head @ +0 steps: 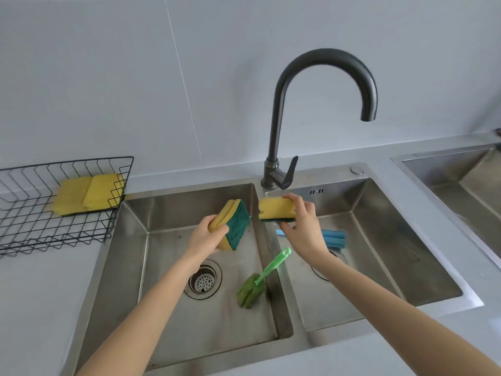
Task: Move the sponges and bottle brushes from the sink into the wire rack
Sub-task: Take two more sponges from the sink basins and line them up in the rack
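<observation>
The left hand (204,234) was closed around a stack of yellow-and-green sponges (232,225), tilted on edge over the left basin of the sink (189,192). The right hand (303,226) pinched one yellow sponge (275,208) between thumb and fingers, above the divider between the basins. At about 5 o'clock from the left drain (203,279) lay a green bottle brush (257,280), its handle leaning on the divider. A blue brush (333,238) lay in the right basin, partly hidden behind the right hand. At 9 o'clock on the bench (40,294), the wire rack (54,213) held two yellow sponges (86,194).
</observation>
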{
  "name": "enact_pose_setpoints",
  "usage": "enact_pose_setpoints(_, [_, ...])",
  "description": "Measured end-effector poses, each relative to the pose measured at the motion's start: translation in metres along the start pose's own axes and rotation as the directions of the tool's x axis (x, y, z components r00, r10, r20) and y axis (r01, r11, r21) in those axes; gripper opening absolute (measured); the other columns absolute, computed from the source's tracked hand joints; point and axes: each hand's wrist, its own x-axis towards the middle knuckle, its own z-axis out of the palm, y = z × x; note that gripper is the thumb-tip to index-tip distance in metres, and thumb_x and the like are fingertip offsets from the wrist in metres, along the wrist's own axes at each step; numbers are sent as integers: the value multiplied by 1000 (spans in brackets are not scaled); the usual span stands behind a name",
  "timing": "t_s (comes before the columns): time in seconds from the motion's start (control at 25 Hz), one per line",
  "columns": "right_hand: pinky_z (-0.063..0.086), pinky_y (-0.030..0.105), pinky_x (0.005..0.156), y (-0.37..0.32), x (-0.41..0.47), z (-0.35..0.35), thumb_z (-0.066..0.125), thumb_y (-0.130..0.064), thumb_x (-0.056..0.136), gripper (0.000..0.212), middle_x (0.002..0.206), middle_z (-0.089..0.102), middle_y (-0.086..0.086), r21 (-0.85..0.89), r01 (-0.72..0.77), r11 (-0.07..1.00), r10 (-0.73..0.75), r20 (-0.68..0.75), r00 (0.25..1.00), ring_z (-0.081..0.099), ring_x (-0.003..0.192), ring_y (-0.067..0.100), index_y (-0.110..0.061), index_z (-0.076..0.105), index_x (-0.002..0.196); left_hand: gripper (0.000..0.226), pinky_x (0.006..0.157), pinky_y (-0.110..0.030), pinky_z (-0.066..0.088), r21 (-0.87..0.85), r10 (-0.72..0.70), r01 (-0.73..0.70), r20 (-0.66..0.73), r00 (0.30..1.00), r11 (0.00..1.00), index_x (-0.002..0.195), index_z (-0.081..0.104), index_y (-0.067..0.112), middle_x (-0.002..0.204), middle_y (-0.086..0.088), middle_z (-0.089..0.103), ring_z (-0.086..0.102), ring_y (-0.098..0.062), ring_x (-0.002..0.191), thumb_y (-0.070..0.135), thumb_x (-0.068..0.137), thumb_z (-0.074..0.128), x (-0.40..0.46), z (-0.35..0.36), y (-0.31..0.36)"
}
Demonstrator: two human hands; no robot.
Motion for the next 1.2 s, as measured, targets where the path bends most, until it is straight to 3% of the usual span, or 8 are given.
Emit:
enact_pose_setpoints(0.16, [40, 28, 76, -26, -12, 34, 60, -7, 82, 48, 121, 41, 11, 188, -121, 975, 100, 118, 988, 47, 87, 20, -24, 38, 121, 32, 71, -36, 53, -218, -57, 69, 62, 996, 974, 117, 43, 22, 110, -1, 51, 54, -24, 105, 18, 87, 53, -9, -23, -7])
enact_pose_setpoints(0.32, [45, 34, 88, -42, -22, 59, 64, -31, 82, 38, 118, 41, 7, 263, -211, 941, 130, 296, 946, 48, 101, 22, -30, 35, 106, 39, 77, -35, 52, -267, -46, 72, 104, 993, 961, 119, 37, 24, 107, -3, 52, 59, -24, 101, 15, 86, 55, -15, -43, -22])
enact_pose_setpoints(0.56, [36, 27, 81, -62, -31, 84, 51, -30, 91, 15, 114, 38, 4, 286, -281, 916, 188, 314, 931, 45, 87, 12, -23, 42, 100, 41, 72, -29, 54, -337, -45, 98, 160, 986, 937, 117, 35, 28, 106, -3, 57, 63, -22, 98, 15, 86, 57, -25, -74, -36])
enact_pose_setpoints(0.8, [41, 21, 76, -85, -36, 96, 56, -28, 89, 22, 119, 38, 1, 320, -233, 918, 122, 330, 936, 51, 97, 18, -26, 44, 106, 21, 70, -34, 55, -346, -38, 86, 143, 989, 934, 98, 41, 37, 109, 0, 51, 60, -26, 100, 31, 85, 56, -33, -105, -38])
enact_pose_setpoints(0.96, [48, 25, 82, -106, -36, 107, 65, -27, 83, 39, 120, 37, 1, 311, -147, 939, 28, 355, 934, 54, 105, 23, -29, 44, 116, 32, 76, -36, 55, -261, 45, -19, 95, 994, 965, 113, 39, 28, 110, -4, 54, 60, -21, 98, 28, 85, 56, -37, -138, -32])
enact_pose_setpoints(1.2, [49, 23, 79, -142, -36, 133, 70, -24, 79, 36, 116, 46, -2, 334, -54, 941, -45, 281, 959, 59, 100, 21, -34, 48, 105, 43, 86, -42, 54, -162, 123, -119, 13, 992, 980, 117, 41, 28, 119, -10, 54, 59, -25, 105, 32, 79, 61, -47, -194, -24])
